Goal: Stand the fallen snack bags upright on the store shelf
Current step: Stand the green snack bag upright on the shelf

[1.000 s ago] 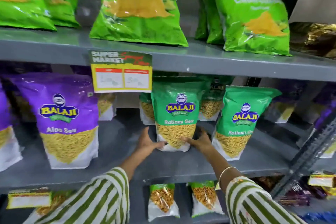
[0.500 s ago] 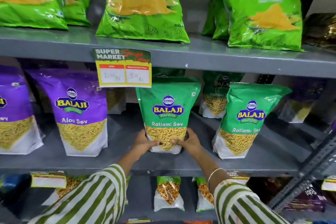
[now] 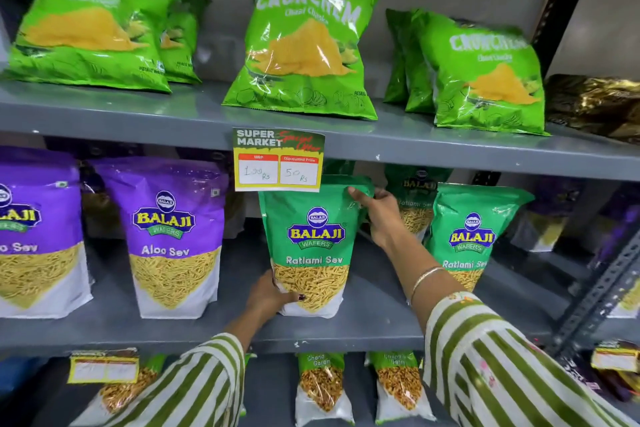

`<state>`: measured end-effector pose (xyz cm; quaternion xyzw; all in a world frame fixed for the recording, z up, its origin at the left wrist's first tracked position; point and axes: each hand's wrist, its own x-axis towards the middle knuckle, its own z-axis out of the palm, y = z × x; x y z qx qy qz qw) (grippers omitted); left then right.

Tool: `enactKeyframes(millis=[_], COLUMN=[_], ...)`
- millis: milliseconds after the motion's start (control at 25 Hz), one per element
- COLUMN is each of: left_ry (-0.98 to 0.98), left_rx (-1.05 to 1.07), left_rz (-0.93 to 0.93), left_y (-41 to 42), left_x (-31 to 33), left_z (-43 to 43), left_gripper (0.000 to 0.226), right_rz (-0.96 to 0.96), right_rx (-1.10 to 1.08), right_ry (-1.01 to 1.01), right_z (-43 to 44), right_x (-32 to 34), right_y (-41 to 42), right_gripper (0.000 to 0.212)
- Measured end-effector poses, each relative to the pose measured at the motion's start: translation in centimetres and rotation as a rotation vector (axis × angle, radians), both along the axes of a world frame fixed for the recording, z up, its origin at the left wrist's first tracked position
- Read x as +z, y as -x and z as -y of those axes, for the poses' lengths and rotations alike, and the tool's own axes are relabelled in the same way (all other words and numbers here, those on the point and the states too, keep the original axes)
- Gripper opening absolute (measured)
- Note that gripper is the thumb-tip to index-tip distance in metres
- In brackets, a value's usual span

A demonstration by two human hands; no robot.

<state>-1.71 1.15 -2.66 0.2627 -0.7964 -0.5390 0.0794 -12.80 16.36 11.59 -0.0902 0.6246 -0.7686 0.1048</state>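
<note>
The right hand (image 3: 379,215) has moved up from the base to pinch the top corner of the green Ratlami Sev bag (image 3: 313,246); the left hand (image 3: 268,298) still grips its bottom, upright on the middle shelf (image 3: 374,326)

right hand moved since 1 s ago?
Yes. The right hand went up from the base of the green Ratlami Sev bag to its top corner, near the price tag.

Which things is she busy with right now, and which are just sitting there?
In the job:
- Ratlami Sev bag, held upright on the middle shelf
- left hand at its bottom
- right hand at its top corner

Just sitting there:
- Aloo Sev bags
- Crunchem bags
- price card
- Chana bags below
</note>
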Motion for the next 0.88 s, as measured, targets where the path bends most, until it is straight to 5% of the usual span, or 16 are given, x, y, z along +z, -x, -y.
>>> enactKeyframes(millis=[200,360,560,880], left_ry=[-0.057,-0.094,-0.015,-0.007], left_rx=[-0.011,-0.082,0.032,-0.007], left_rz=[-0.030,-0.003,-0.018,-0.016], left_y=[-0.3,-0.6,-0.7,-0.9], left_x=[0.0,-0.3,-0.7,-0.8], left_z=[0.0,0.1,-1.2,-1.2], left_gripper=[0.064,0.079,0.072,0.074], right_rz=[-0.027,0.038,0.117,0.078], right_rx=[-0.031,0.041,0.254,0.171], right_ry=[0.039,-0.074,-0.420,-0.423], right_z=[0.2,-0.9,-2.1,-2.0], right_x=[0.2,-3.7,-10.8,-12.2], right_y=[-0.1,-0.3,-2.4,-3.4], right_gripper=[0.006,0.053,0.052,0.051])
